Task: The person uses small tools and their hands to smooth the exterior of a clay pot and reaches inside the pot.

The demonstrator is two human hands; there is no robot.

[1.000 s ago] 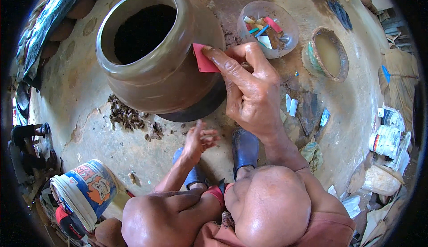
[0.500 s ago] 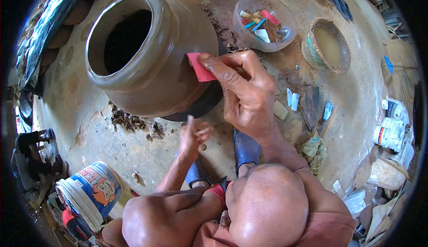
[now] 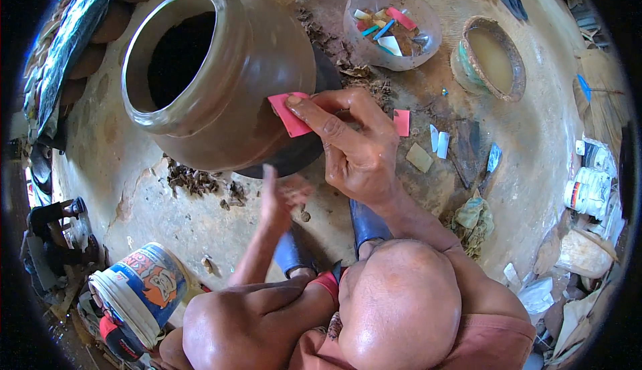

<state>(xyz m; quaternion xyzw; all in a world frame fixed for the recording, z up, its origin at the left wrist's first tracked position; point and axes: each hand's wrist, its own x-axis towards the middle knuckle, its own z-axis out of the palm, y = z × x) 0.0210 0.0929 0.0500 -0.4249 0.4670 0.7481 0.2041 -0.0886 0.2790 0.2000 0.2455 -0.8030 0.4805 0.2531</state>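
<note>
A large brown clay pot [image 3: 274,49] leans with its wide mouth toward the upper left, its lower part in a dark round support [image 3: 284,161]. My right hand [image 3: 364,153] is closed, pinching a flat pinkish-red scraper [image 3: 291,124] between thumb and fingers. The scraper lies at the pot's lower right side; whether its edge presses on the clay cannot be told. Below the dark support is my left hand [image 3: 275,199], thumb raised and fingers apart, slightly blurred, holding nothing visible.
A clear bowl [image 3: 431,39] of coloured scraps stands beyond my right hand, beside a pot of cloudy water [image 3: 468,69]. A second red piece [image 3: 402,122] and a beige piece [image 3: 419,158] lie nearby. Clay shavings [image 3: 190,177] litter the floor. A bucket [image 3: 144,283] sits lower left.
My right hand has moved a little down and left with the scraper, lower along the pot's side. The second red piece on the floor now shows. My left hand stays below the support.
</note>
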